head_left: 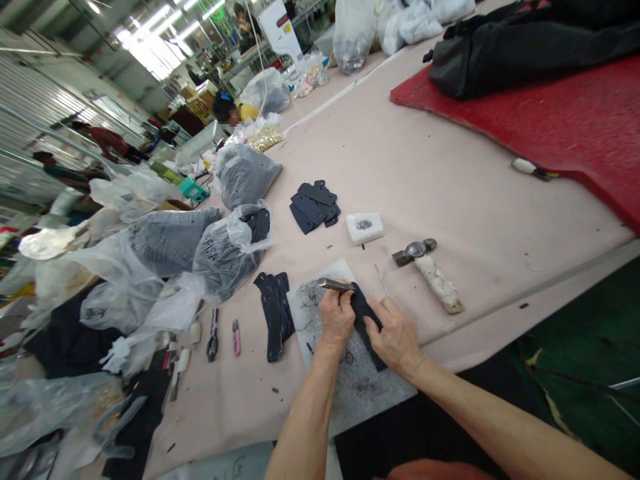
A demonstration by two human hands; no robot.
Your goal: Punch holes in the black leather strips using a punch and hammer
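My left hand [337, 317] is closed around a metal hole punch [334, 285], a steel rod whose tip is near the upper end of a black strip [366, 323]. The strip lies on a worn grey cutting board [320, 310]. My right hand [397, 339] presses the strip with its thumb, and a thin metal pick [381, 280] juts forward from its fingers; the pick's handle is hidden. Right of the board rests a ball-peen hammer [439, 283] with a wrapped handle. A white block [365, 228] with a dark smudged patch sits beyond the board.
Black strips [275, 313] lie left of the board, and cut pieces [315, 205] are piled behind it. Pink snips [236, 337] and black scissors [213, 337] lie further left. Filled plastic bags [233, 250] line the left side. A red mat [540, 127] covers the far right.
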